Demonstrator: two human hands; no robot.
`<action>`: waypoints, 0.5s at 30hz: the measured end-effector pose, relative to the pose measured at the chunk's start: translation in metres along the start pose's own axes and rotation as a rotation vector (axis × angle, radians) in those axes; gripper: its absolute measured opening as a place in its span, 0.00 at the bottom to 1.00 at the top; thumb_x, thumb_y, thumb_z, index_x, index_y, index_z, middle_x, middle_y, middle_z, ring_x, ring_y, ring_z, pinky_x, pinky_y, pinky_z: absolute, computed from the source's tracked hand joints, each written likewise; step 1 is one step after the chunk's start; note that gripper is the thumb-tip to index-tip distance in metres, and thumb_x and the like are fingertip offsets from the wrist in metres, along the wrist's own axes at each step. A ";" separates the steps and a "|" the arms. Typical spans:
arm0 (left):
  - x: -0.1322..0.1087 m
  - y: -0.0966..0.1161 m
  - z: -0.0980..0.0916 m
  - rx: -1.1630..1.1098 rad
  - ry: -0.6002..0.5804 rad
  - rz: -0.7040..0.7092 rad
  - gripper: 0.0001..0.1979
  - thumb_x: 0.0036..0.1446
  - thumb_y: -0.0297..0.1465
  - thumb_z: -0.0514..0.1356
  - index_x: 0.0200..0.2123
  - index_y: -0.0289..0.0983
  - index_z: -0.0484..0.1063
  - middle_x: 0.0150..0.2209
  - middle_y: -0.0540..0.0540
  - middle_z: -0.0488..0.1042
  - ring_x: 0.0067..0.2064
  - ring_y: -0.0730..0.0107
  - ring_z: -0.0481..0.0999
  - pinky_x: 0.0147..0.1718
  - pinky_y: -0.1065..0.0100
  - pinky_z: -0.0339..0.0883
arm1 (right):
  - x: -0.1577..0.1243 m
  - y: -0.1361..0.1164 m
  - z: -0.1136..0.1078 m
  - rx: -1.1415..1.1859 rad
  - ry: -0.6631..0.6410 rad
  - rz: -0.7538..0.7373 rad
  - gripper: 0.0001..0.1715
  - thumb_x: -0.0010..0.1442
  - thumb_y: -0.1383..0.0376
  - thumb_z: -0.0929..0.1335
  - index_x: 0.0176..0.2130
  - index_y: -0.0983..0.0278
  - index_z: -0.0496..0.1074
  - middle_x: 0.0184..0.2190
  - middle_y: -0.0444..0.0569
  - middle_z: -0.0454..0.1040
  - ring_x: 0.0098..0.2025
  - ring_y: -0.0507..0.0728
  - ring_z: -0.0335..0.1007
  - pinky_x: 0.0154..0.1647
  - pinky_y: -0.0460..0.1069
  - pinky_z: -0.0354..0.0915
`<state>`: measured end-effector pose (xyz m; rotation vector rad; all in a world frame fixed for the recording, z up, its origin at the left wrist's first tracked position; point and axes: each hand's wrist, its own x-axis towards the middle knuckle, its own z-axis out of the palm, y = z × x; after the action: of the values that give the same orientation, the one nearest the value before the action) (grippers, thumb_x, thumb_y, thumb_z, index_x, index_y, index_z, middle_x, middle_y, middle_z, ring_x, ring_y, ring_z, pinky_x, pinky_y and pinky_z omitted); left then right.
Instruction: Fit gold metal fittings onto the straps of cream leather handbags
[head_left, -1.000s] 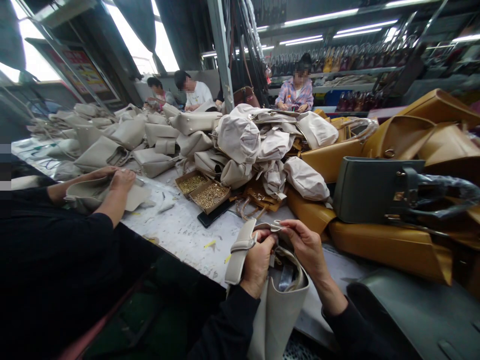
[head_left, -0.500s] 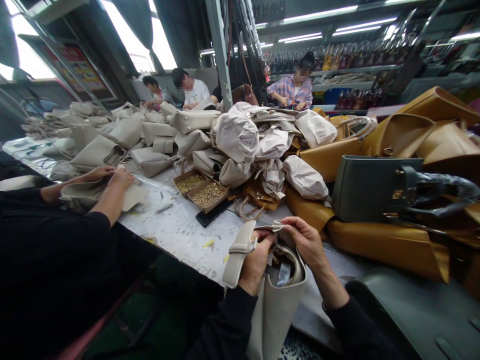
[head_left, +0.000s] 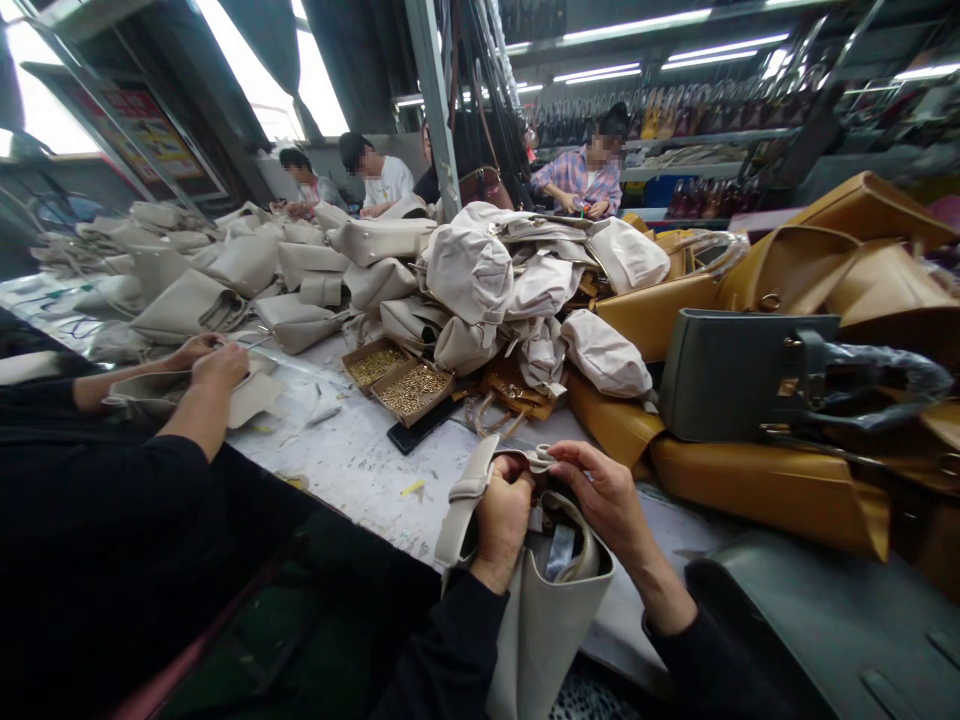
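Observation:
A cream handbag (head_left: 544,630) stands tilted in front of me, its mouth open and a zipped lining with a silvery patch showing inside. My left hand (head_left: 504,515) is closed on the bag's upper edge, thumb on top, next to the strap tab that folds out at the left. With fingertips pinched, my right hand (head_left: 600,490) holds a small cream strap end (head_left: 541,458) at the top of the bag. Part of that strap is hidden behind the fingers.
Boxes of gold metal fittings (head_left: 413,388) and a black phone (head_left: 424,428) lie beyond the bag. Cream bags (head_left: 390,240) are heaped behind; mustard bags (head_left: 772,490) and a dark green bag (head_left: 750,375) lie right. At left, a co-worker's hands (head_left: 217,370) handle another cream bag.
My right hand and the strap end have shifted slightly left, and the strap end now looks curled over. My left hand has turned a little, still gripping the bag.

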<state>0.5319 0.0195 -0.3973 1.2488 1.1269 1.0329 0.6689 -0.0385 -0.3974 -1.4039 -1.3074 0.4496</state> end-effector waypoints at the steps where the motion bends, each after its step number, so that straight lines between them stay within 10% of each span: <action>1: -0.001 -0.001 0.000 0.023 -0.008 0.017 0.05 0.51 0.29 0.66 0.31 0.34 0.79 0.30 0.45 0.82 0.32 0.64 0.80 0.34 0.68 0.72 | 0.000 0.000 0.000 0.003 0.009 0.002 0.08 0.67 0.60 0.70 0.45 0.57 0.78 0.41 0.45 0.81 0.42 0.57 0.77 0.46 0.48 0.68; 15: -0.003 0.004 0.001 0.142 -0.050 0.136 0.08 0.57 0.33 0.65 0.34 0.35 0.81 0.31 0.45 0.82 0.34 0.63 0.80 0.38 0.67 0.74 | 0.006 0.004 -0.002 0.090 0.045 0.086 0.09 0.66 0.59 0.69 0.44 0.58 0.78 0.38 0.44 0.81 0.40 0.56 0.76 0.43 0.46 0.68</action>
<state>0.5325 0.0164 -0.3929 1.4737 1.1044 1.0302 0.6742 -0.0329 -0.3982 -1.3907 -1.1798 0.5247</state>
